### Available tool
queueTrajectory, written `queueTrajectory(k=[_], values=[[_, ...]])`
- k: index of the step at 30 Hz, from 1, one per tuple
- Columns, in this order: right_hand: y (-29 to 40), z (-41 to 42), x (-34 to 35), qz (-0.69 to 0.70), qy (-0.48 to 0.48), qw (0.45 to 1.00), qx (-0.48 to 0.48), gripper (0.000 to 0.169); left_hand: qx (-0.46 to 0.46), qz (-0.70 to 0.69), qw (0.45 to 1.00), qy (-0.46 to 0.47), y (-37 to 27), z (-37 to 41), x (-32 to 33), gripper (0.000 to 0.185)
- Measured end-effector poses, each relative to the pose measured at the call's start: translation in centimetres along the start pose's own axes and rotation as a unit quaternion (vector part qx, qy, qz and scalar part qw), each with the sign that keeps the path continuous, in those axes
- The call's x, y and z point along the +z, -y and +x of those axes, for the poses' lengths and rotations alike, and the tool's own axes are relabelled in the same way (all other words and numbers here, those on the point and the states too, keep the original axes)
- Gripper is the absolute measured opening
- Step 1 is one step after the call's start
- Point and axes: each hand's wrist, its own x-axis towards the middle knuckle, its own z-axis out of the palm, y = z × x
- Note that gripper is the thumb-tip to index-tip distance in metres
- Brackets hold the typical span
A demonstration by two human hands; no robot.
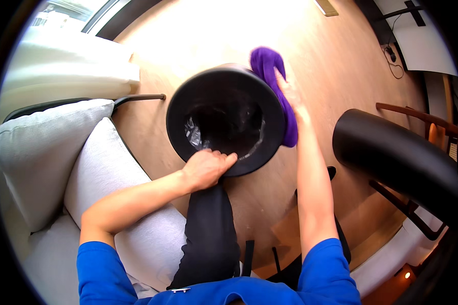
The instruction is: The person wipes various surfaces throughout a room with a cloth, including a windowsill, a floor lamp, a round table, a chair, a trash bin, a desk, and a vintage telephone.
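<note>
A black round waste bin [175, 99] faces me with its mouth up, above the wooden floor. Shiny clear plastic film [192, 131] shows inside it, and its bottom is too dark to make out. My left hand [208, 167] grips the near edge of the rim, thumb towards the opening. On the bin's right side, my right hand [290, 93] holds a folded purple cloth [268, 65] against the outer wall. The cloth hangs along the rim, and its upper end is slightly blurred.
To my left is a pale sofa with grey cushions [110, 167], beside a white curtain [72, 65]. A dark padded chair back [389, 148] with wooden parts stands at right. A cable [391, 57] lies near the wall at upper right. My black-trousered leg [212, 228] is below the bin.
</note>
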Motion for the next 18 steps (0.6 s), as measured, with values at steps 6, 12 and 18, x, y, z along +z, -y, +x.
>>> queueTrajectory(k=[6,12,18], values=[[-3.1,-8.0,-5.3,0.059,-0.067,0.981,0.171,0.057,0.063,0.117,0.987,0.088,-2.5,-0.8,3.0,0.033],[9.1,-13.5,0.5,-0.254,0.18,0.95,-0.008,0.054,0.217,0.282,0.927,0.119,-3.5,-1.8,5.5,0.022],[0.9,-1.4,-4.3,-0.233,0.022,0.953,0.193,0.063,0.286,0.294,0.905,0.114,-4.2,-0.3,3.9,0.02]])
